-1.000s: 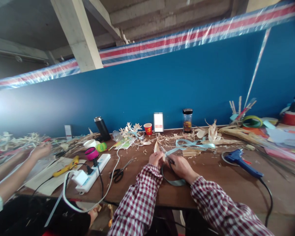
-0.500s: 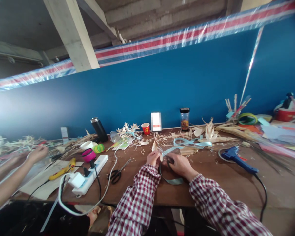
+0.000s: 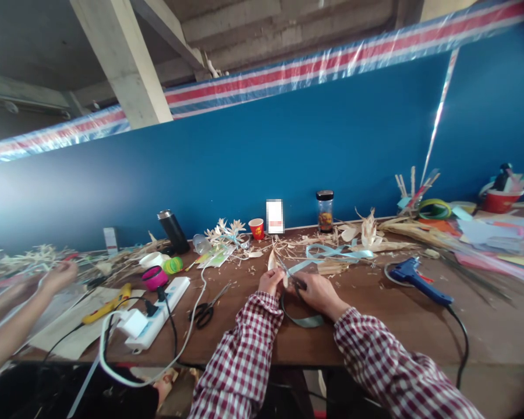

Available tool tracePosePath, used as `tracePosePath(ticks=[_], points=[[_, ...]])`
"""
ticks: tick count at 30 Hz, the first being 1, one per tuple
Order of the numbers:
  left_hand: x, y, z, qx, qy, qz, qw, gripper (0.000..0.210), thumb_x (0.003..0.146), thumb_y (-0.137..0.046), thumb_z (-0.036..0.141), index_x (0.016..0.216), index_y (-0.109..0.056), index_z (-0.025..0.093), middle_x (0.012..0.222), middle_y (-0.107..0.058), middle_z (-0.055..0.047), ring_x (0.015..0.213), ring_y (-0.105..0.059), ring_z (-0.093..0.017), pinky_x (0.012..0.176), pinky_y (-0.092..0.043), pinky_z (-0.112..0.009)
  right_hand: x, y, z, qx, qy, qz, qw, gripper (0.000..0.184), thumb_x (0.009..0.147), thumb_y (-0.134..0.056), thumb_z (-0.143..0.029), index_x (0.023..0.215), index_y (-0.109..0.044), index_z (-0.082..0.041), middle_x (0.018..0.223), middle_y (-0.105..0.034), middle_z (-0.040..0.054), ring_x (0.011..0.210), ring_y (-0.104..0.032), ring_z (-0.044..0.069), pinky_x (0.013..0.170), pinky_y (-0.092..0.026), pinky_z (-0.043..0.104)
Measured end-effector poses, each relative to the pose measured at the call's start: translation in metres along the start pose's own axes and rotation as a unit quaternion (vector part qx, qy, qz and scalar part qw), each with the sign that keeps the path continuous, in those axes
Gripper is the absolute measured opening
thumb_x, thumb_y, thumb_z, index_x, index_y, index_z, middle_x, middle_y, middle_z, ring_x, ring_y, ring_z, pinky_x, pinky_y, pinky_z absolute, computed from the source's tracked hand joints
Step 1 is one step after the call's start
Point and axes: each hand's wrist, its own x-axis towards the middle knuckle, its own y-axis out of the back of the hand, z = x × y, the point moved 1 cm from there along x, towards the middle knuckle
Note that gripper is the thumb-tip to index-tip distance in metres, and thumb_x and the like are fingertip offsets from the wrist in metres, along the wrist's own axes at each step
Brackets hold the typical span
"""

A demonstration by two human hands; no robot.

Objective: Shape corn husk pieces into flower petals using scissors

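At the middle of the table my left hand [image 3: 271,281] pinches a pale dried husk piece [image 3: 271,260], whose pointed tip rises above the fingers. Close beside it, my right hand [image 3: 317,291] is closed around dark-handled scissors [image 3: 297,281], with the blades up against the husk by my left fingertips. Just where the blades meet the husk is too small to make out. A light blue ribbon [image 3: 308,321] curls on the table below both hands. More blue ribbon [image 3: 332,253] lies behind my right hand.
A blue glue gun [image 3: 419,280] lies to the right. Left are black scissors [image 3: 204,314], a white power strip [image 3: 163,314] with cords and a yellow glue gun [image 3: 107,305]. A co-worker's hand [image 3: 61,276] is at far left. Behind stand a red paper cup [image 3: 257,229] and a jar [image 3: 325,212].
The view has shifted a little, so the surroundings sit slightly farther left. My right hand's fingers have drawn in a little on the scissors handles. My left hand keeps its pinch.
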Motion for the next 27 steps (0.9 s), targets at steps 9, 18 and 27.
tracePosePath(ticks=[9,18,27], points=[[-0.001,0.001,0.0,0.006,0.001,-0.002,1.0,0.023,0.056,-0.076,0.025,0.057,-0.056,0.016,0.045,-0.053,0.002,0.041,-0.049,-0.01,0.045,-0.04,-0.024,0.001,-0.001,0.002,-0.003,0.007,0.01,1.0,0.026,0.088,-0.047,-0.044,0.09,-0.064,-0.024,0.081,-0.07,0.0048,0.074,-0.063,0.019,0.058,-0.031,0.024],[0.001,0.0,0.001,0.001,-0.004,0.013,1.0,0.029,0.053,-0.079,0.03,0.053,-0.055,0.015,0.042,-0.052,0.002,0.039,-0.047,-0.007,0.042,-0.038,-0.02,0.007,-0.012,0.013,0.123,-0.018,0.075,0.989,0.018,0.084,-0.052,-0.035,0.085,-0.062,-0.021,0.079,-0.069,0.004,0.072,-0.062,0.018,0.062,-0.038,0.024],[0.001,-0.004,-0.001,-0.015,-0.016,0.048,0.999,0.032,0.052,-0.082,0.027,0.056,-0.052,0.016,0.047,-0.052,0.005,0.042,-0.048,-0.006,0.044,-0.04,-0.02,0.016,-0.027,0.012,0.477,-0.003,0.104,0.873,0.038,0.07,-0.067,-0.041,0.097,-0.055,-0.017,0.074,-0.064,0.0025,0.07,-0.06,0.018,0.063,-0.046,0.028]])
